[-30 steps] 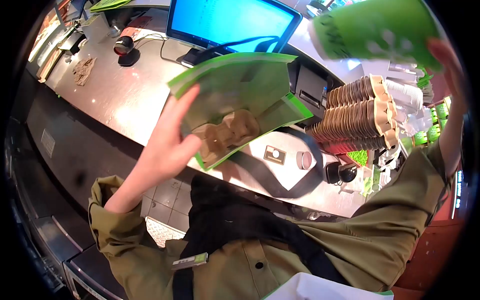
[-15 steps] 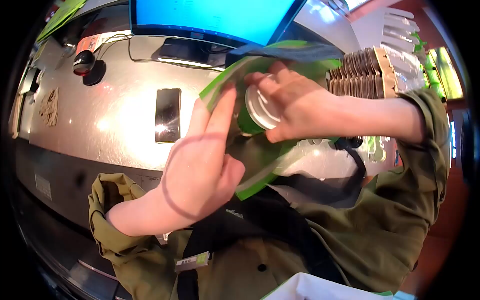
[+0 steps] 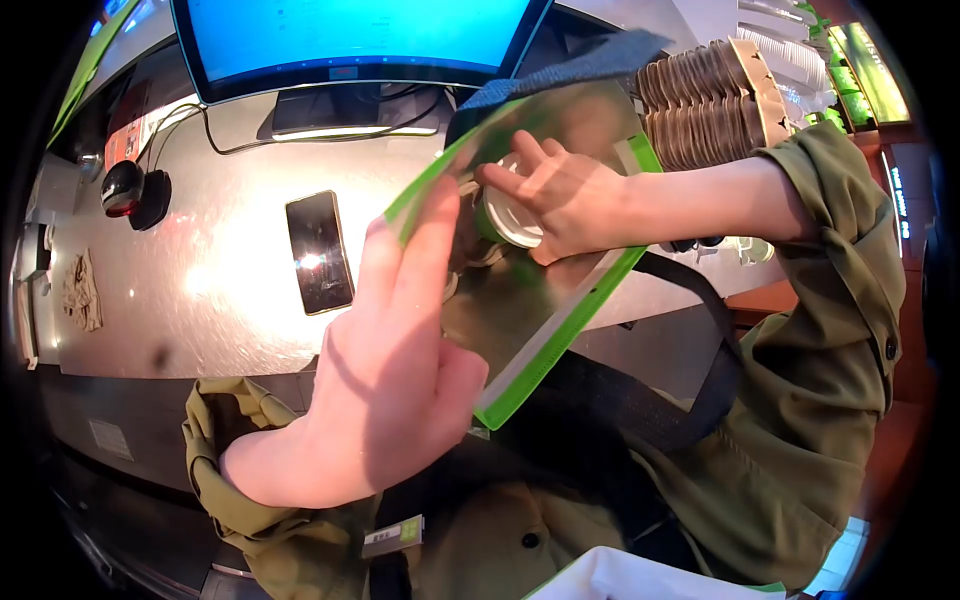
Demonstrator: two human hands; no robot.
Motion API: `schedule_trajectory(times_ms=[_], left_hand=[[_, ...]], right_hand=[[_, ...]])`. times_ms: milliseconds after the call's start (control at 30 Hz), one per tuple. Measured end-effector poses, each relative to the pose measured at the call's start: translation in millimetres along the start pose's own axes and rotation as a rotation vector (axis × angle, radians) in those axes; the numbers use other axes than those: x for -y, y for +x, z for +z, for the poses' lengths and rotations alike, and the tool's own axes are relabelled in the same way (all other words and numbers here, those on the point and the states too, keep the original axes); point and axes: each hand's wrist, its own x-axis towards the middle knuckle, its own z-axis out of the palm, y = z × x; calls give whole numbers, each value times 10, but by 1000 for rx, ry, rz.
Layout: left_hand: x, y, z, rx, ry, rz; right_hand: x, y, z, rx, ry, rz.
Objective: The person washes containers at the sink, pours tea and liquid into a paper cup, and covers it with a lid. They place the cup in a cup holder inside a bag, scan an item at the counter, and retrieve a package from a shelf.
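A green-edged bag point(image 3: 562, 345) with a dark blue strap point(image 3: 570, 75) is spread wide at its mouth in front of me. My left hand point(image 3: 385, 390) holds its left side, the long fingers straight along the green rim and the thumb bent. Inside the bag, my right hand point(image 3: 585, 200) reaches in from the right with its fingers round the top of a green cup with a white lid point(image 3: 513, 218). The cup is tilted, and its lower part is hidden. Brownish edges show beside the cup, too little to name.
A phone point(image 3: 320, 252) lies on the metal counter point(image 3: 220, 280). Behind it stands a monitor point(image 3: 350, 40) with a cable. Stacked brown cardboard carriers point(image 3: 700, 105) are at the back right. A small dark round device point(image 3: 122, 188) and crumpled brown paper point(image 3: 82, 290) sit at left.
The view has shifted, so the phone and monitor appear further left. The bag's mouth is spread wider, and my right hand with the cup sits deeper in it.
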Motion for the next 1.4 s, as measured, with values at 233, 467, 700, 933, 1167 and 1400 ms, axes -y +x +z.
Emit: schedule_trajectory(times_ms=[233,467,700,933,1167,1400], left_hand=[[101,52,2,-11,53,94],[180,32,-10,-8,69,101],[180,83,76,-53,29,112],[304,109,25,-69,40,129],[285,125,82,-148,127,260],[35,116,342,-364,75,-18]], right_hand=[[-135,105,167,-8,-32,-52],[-15,105,-38,81,-56,-72],[-283,258,388,79,-41,-140],[-146,350,348,189,-93,-46],[-147,183,262,-39,-135,-100],[-1071,-1742,-785,-630,659,227]])
